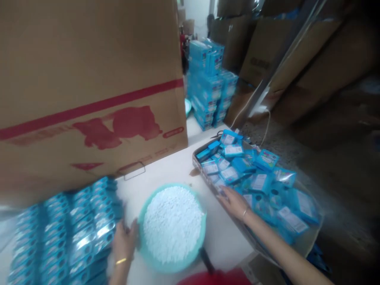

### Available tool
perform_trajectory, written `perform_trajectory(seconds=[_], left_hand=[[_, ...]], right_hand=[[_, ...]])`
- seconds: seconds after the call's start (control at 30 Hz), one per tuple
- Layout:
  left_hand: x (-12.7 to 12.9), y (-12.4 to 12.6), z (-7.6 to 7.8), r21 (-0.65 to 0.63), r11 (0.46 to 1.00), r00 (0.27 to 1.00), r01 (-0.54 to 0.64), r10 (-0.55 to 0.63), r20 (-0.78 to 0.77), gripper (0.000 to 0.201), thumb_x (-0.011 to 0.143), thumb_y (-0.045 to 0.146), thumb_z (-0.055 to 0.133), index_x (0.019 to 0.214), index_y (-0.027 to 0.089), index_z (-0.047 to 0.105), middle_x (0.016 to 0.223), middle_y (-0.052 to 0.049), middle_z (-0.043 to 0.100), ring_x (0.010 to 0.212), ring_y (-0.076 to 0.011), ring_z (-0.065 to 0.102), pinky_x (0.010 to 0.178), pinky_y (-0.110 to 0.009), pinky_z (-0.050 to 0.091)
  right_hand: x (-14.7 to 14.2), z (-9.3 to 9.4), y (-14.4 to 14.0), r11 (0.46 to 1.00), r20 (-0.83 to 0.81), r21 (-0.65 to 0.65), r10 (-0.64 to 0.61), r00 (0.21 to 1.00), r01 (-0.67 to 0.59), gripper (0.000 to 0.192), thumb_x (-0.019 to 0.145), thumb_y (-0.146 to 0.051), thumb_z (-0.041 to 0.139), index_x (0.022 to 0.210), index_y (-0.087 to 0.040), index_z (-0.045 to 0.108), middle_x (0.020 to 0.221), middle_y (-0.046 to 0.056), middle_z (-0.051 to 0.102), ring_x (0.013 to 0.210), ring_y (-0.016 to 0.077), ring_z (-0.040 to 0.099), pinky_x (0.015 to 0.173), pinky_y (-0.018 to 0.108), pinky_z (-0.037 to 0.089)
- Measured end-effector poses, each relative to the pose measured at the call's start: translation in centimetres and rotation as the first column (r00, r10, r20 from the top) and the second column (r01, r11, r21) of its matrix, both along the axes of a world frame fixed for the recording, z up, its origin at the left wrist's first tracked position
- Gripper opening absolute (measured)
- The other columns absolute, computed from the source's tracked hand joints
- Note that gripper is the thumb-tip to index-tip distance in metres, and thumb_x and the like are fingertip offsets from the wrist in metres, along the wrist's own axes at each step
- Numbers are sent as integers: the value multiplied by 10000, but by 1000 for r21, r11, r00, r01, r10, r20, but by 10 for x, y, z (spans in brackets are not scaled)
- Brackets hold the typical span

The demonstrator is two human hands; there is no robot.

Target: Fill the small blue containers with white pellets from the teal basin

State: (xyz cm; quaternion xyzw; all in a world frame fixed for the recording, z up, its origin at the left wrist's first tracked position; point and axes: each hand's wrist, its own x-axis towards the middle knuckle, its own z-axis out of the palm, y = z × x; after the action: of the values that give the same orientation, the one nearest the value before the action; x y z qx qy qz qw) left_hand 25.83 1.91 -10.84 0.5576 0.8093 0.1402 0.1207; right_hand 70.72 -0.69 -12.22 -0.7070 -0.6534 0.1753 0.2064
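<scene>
My left hand (124, 241), with a gold band at the wrist, is between the rows of blue packs (86, 229) and a light-green bowl (143, 253). Its thumb and fingers look apart, and the fingertips are beside the packs; blur hides whether they touch. White granules or small pieces (173, 223) fill the bowl. My right hand (234, 202) reaches over the near rim of a tray (204, 176) heaped with loose blue boxes (258, 182). Its fingers are stretched out at the boxes near that rim, with nothing seen lifted in them.
A large cardboard carton (89, 79) with red print stands behind the packs. Stacked blue boxes (208, 87) rise at the back of the white table (160, 170). Dark-handled scissors (218, 134) lie by the tray. A red object (219, 277) is at the bottom edge.
</scene>
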Motion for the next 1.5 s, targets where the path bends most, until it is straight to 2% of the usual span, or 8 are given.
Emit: perform_trajectory(seconds=[0.2, 0.4, 0.63, 0.8, 0.93, 1.1, 1.4, 1.5], left_hand=[[53, 167, -16, -195, 847, 868, 495, -495, 52, 320, 823, 430, 453, 1030, 207, 554, 856, -44, 676, 832, -199, 637, 747, -254, 456], [114, 231, -51, -457, 609, 714, 648, -695, 87, 453, 730, 394, 642, 1118, 184, 540, 956, -106, 696, 836, -226, 650, 698, -270, 468], [126, 246, -82, -477, 521, 644, 707, -754, 130, 277, 767, 255, 588, 1038, 202, 602, 982, -79, 693, 893, -220, 638, 809, -284, 457], [121, 245, -59, -399, 606, 687, 688, -721, 90, 109, 751, 197, 551, 810, 150, 629, 812, -77, 670, 787, -199, 604, 737, -270, 434], [94, 203, -17, -232, 742, 769, 629, -637, 48, 236, 847, 302, 427, 868, 135, 593, 735, -32, 587, 701, -154, 522, 658, -252, 392], [81, 77, 15, -14, 750, 707, 662, -618, 345, 218, 810, 337, 511, 761, 144, 599, 605, 42, 455, 601, -103, 410, 589, -217, 335], [102, -87, 38, 234, 782, 193, 577, -410, 892, 779, 594, 407, 815, 1257, 183, 474, 1147, -94, 558, 789, -127, 527, 706, -239, 432], [100, -113, 36, 126, 868, 247, 481, -272, 930, 567, 619, 405, 798, 1063, 153, 551, 893, -31, 587, 810, -151, 546, 744, -255, 454]], right_hand=[[106, 49, 130, 885, 217, 405, -337, 916, 230, 602, 870, -522, 425, 1341, -146, 434, 1307, 200, 451, 1207, 361, 418, 963, 506, 387], [138, 37, 240, 921, 317, 272, -359, 878, 278, 725, 840, -565, 487, 1353, -62, 391, 1258, 264, 468, 1150, 392, 443, 906, 496, 370], [106, 19, 203, 907, 109, 200, -397, 912, 371, 680, 802, -495, 596, 1286, -47, 435, 1106, 230, 585, 981, 354, 571, 807, 468, 445], [70, 41, 123, 725, -451, 224, -516, 729, 652, 553, 716, -446, 714, 1188, -245, 509, 1070, 107, 632, 948, 308, 598, 838, 498, 472], [9, 67, 59, 795, -919, -164, -338, 202, 583, 433, 695, -395, 729, 1069, -280, 542, 1000, 14, 660, 855, 238, 638, 636, 381, 554], [-71, 67, -1, 842, -819, -536, -501, -281, 62, 237, 746, -306, 674, 967, -235, 623, 882, 5, 707, 717, 153, 653, 523, 235, 525], [-151, 44, -113, 544, -610, -568, -782, -128, -617, 406, 814, -520, 549, 787, -129, 651, 659, 70, 650, 434, 83, 492, 335, 158, 338], [-161, 42, -134, 740, -819, -507, -574, -21, -442, 564, 755, -652, 558, 1032, -170, 649, 960, 115, 698, 736, 190, 655, 592, 282, 531]])
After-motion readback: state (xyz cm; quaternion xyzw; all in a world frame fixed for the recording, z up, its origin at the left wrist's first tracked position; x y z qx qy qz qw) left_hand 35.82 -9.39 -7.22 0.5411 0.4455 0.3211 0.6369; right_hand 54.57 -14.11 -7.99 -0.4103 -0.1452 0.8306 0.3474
